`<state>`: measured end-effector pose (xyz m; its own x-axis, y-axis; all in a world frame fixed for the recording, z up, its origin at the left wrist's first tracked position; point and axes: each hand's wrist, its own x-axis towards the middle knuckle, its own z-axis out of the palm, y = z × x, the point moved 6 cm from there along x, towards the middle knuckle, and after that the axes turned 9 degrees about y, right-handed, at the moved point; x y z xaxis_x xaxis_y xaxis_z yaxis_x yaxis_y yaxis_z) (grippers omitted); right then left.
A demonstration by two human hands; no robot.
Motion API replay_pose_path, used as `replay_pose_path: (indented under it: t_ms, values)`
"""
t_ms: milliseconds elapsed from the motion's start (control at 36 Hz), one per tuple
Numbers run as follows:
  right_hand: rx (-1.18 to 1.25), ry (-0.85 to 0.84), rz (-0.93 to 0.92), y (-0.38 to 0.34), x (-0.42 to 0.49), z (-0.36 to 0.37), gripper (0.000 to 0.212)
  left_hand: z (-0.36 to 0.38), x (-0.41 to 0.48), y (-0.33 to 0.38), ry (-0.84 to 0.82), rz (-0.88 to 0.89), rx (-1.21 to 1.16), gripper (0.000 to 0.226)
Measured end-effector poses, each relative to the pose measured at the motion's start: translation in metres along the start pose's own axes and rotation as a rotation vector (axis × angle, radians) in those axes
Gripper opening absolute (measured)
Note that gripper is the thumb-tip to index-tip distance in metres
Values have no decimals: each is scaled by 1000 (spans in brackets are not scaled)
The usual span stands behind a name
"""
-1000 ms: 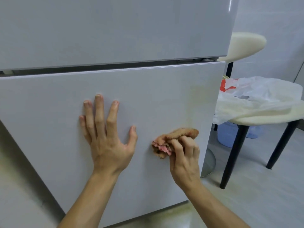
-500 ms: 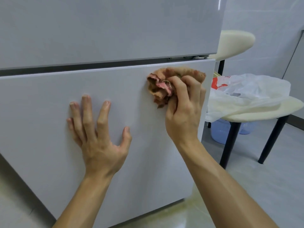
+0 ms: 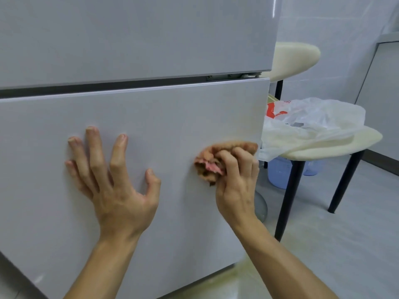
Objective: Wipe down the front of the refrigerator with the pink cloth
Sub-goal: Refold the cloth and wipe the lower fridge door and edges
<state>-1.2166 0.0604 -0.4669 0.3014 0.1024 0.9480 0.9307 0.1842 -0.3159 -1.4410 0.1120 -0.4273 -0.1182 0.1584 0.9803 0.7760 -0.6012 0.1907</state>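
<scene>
The grey refrigerator point(image 3: 151, 117) fills the left and middle of the view, with a dark gap between its upper and lower doors. My left hand point(image 3: 112, 178) presses on the lower door with fingers spread, fingertips touching the panel. My right hand point(image 3: 235, 180) grips the crumpled pink and tan cloth point(image 3: 210, 162) and holds it against the lower door near its right edge, about mid-height.
Right of the refrigerator stands a cream stool point(image 3: 323, 145) on black legs, with a white plastic bag point(image 3: 313, 117) on it. A second cream stool top point(image 3: 295, 59) sits behind. A blue bucket point(image 3: 280, 173) rests on the grey floor underneath.
My right hand has swept the cloth down from the top right corner of the lower door to mid-height. My left hand stays pressed on the door.
</scene>
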Motion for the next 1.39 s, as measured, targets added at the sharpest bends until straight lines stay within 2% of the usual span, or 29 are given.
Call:
replay_pose_path:
  t_ms: [111, 194, 306, 361, 444, 583, 667, 778, 889, 1111, 1306, 1389]
  values:
    - [112, 119, 20, -19, 73, -7, 37, 0, 1, 1, 1, 1, 4, 70]
    - [220, 215, 101, -18, 109, -12, 33, -1, 1, -1, -6, 7, 3, 69]
    - [125, 247, 75, -13, 99, -6, 40, -4, 1, -4, -25, 29, 2, 68]
    - [81, 261, 120, -6, 73, 0, 43, -5, 0, -5, -33, 34, -2, 69]
    - [6, 223, 159, 6, 22, 7, 41, -4, 0, -3, -32, 27, -2, 71]
    - [-53, 93, 64, 23, -24, 3, 45, 1, 2, 7, -20, 27, 7, 73]
    - [-35, 48, 44, 24, -21, 1, 52, 6, 1, 17, -40, 90, -4, 70]
    - [44, 64, 53, 20, 2, 0, 52, 8, 0, 21, -37, 78, -11, 72]
    - [143, 33, 96, 14, 52, 4, 61, 7, 0, 21, -42, 89, 4, 73]
    - [119, 90, 179, -2, 110, 9, 65, 7, -1, 17, -46, 118, 17, 71]
    - [123, 242, 213, 11, 72, 7, 54, 7, -2, 17, -39, 117, 19, 70]
    - [95, 223, 224, 25, 37, 7, 55, 7, -2, 17, -41, 109, 19, 70]
